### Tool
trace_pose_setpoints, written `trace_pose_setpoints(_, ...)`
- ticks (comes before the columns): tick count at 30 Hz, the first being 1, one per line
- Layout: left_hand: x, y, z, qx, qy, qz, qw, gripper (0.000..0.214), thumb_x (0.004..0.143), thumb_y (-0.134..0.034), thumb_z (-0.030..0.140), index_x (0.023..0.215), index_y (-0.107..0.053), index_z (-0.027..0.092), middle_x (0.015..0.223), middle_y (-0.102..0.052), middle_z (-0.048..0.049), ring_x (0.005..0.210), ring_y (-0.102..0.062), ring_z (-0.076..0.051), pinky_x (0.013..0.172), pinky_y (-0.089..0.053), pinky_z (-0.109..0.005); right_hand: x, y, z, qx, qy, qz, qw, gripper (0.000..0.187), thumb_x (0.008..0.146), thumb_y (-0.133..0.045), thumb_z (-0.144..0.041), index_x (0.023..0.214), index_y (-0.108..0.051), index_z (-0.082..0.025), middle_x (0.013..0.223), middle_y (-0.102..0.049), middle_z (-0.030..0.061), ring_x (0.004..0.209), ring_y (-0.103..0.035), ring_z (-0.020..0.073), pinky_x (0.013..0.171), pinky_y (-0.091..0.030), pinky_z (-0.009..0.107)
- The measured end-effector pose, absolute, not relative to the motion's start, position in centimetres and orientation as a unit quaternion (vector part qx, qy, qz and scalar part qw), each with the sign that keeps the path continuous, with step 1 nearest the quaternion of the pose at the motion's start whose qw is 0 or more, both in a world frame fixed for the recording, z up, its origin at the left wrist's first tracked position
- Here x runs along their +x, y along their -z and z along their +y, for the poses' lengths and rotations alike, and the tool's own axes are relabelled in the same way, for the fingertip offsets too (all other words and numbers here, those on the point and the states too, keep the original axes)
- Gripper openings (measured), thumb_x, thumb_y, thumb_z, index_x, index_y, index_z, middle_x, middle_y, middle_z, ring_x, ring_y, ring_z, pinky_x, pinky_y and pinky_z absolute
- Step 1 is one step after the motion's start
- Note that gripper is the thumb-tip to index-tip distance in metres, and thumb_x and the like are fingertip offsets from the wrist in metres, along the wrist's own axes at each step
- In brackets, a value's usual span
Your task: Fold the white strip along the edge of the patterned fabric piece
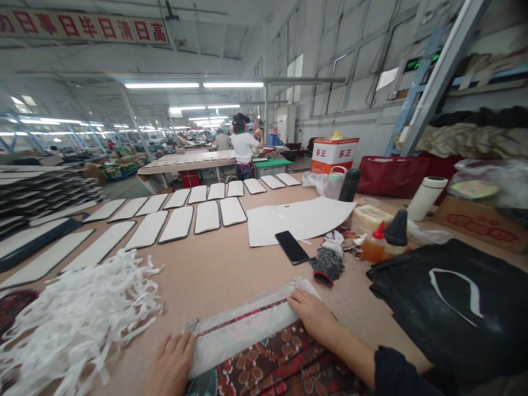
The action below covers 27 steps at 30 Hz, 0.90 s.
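Observation:
A long white strip (243, 330) lies along the edge of a dark red floral fabric piece (272, 366) at the table's near edge. My left hand (172, 363) lies flat on the strip's left end, fingers stretched out. My right hand (312, 313) presses flat on the strip's right end, fingers together and extended. Neither hand grips anything.
A heap of white strips (78, 313) lies at the left. Rows of white padded panels (177, 223) cover the far table. A phone (291, 247), a grey glove (328, 265), glue bottles (385, 239), a white sheet (297, 220) and black fabric (454, 308) sit to the right. A person (243, 153) stands far off.

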<state>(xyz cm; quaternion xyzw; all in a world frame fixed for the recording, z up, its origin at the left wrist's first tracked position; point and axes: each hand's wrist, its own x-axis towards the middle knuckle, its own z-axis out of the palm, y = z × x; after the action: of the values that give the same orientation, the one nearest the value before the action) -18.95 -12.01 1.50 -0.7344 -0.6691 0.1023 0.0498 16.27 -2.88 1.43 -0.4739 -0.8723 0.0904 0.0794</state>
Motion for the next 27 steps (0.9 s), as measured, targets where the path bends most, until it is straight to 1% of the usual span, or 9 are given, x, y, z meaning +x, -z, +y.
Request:
trace_pose_setpoints(3, -19.2, -2.1, -12.1, -0.732, -0.091, -0.674, 0.026, 0.056, 0.075, -0.026, 0.001, 0.119, -0.054, 0.021, 0.125, -0.054, -0.0074, 0.114, -0.049, -0.021, 0.102, -0.028, -0.046, 16.9, -1.2, -2.3, -0.501, -0.079, -0.856, 0.096, 0.032, 0.081, -0.034, -0.007, 0.099, -0.06, -0.015, 0.103, -0.057, 0.0103, 0.099, -0.048, 0.0216, 0.086, -0.037, 0.032)
trace_pose_setpoints(6, -19.0, -3.6, -11.5, -0.725, -0.073, -0.685, 0.009, 0.043, 0.08, -0.03, 0.012, 0.106, -0.062, 0.024, 0.114, -0.06, -0.006, 0.108, -0.052, -0.021, 0.1, -0.028, -0.044, 17.5, -1.9, -1.8, -0.508, -0.132, -0.844, 0.108, 0.031, 0.081, -0.034, -0.008, 0.091, -0.063, -0.014, 0.1, -0.059, 0.0105, 0.097, -0.05, 0.0202, 0.086, -0.038, 0.03)
trace_pose_setpoints(9, -17.8, -4.5, -10.5, -0.73, -0.035, -0.683, -0.002, 0.033, 0.083, -0.036, 0.024, 0.098, -0.066, 0.025, 0.112, -0.061, -0.0062, 0.106, -0.053, -0.023, 0.099, -0.031, -0.044, 18.3, -3.3, -2.9, -0.494, -0.203, -0.832, 0.15, 0.03, 0.082, -0.038, -0.015, 0.098, -0.063, -0.015, 0.109, -0.058, 0.0102, 0.104, -0.049, 0.0189, 0.093, -0.035, 0.029)
trace_pose_setpoints(11, -16.3, -4.0, -10.2, -0.755, 0.011, -0.656, -0.025, 0.031, 0.082, -0.043, 0.032, 0.105, -0.063, 0.027, 0.117, -0.059, -0.0065, 0.108, -0.052, -0.023, 0.097, -0.036, -0.043, 19.0, -3.8, -5.0, -0.483, -0.21, -0.833, 0.168, 0.03, 0.08, -0.047, -0.026, 0.107, -0.06, -0.02, 0.118, -0.055, 0.0088, 0.111, -0.046, 0.0211, 0.099, -0.03, 0.034)
trace_pose_setpoints(14, -13.4, -2.3, -10.5, -0.812, 0.064, -0.576, -0.066, 0.045, 0.078, -0.051, 0.047, 0.119, -0.054, 0.029, 0.126, -0.053, -0.0083, 0.114, -0.05, -0.026, 0.096, -0.041, -0.042, 20.3, -2.9, -9.1, -0.449, -0.199, -0.86, 0.139, 0.059, 0.07, -0.061, -0.047, 0.125, -0.046, -0.029, 0.133, -0.045, 0.0077, 0.123, -0.035, 0.0293, 0.105, -0.019, 0.048)
trace_pose_setpoints(17, -10.8, -1.2, -11.0, -0.847, 0.045, -0.521, -0.093, 0.059, 0.073, -0.051, 0.059, 0.124, -0.049, 0.028, 0.134, -0.042, -0.0117, 0.121, -0.041, -0.031, 0.097, -0.038, -0.047, 21.6, -0.6, -12.7, -0.406, -0.203, -0.885, 0.1, 0.077, 0.071, -0.055, -0.056, 0.137, -0.026, -0.03, 0.143, -0.029, 0.0109, 0.129, -0.024, 0.0339, 0.105, -0.014, 0.055)
trace_pose_setpoints(20, -9.4, -1.6, -9.6, -0.841, 0.022, -0.53, -0.11, 0.054, 0.077, -0.047, 0.056, 0.122, -0.051, 0.026, 0.134, -0.044, -0.0111, 0.122, -0.041, -0.029, 0.101, -0.034, -0.046, 22.5, 0.9, -14.9, -0.408, -0.189, -0.886, 0.114, 0.075, 0.076, -0.052, -0.055, 0.139, -0.02, -0.028, 0.144, -0.026, 0.0108, 0.131, -0.021, 0.0328, 0.106, -0.013, 0.055)
trace_pose_setpoints(23, -9.0, -2.4, -5.8, -0.825, 0.051, -0.552, -0.113, 0.046, 0.08, -0.042, 0.043, 0.119, -0.053, 0.019, 0.128, -0.049, -0.0114, 0.116, -0.048, -0.024, 0.101, -0.035, -0.037, 22.3, 0.8, -15.6, -0.441, -0.153, -0.872, 0.149, 0.074, 0.075, -0.055, -0.052, 0.137, -0.024, -0.026, 0.141, -0.034, 0.0091, 0.129, -0.026, 0.0296, 0.107, -0.014, 0.05)
trace_pose_setpoints(27, -9.0, -2.2, -0.3, -0.778, 0.027, -0.603, -0.173, 0.051, 0.066, -0.051, 0.043, 0.106, -0.054, 0.01, 0.105, -0.06, -0.0121, 0.097, -0.056, -0.024, 0.085, -0.043, -0.033, 21.5, -0.7, -15.0, -0.45, -0.073, -0.873, 0.174, 0.048, 0.086, -0.044, -0.033, 0.132, -0.034, -0.02, 0.125, -0.05, 0.0105, 0.114, -0.041, 0.0245, 0.096, -0.029, 0.042)
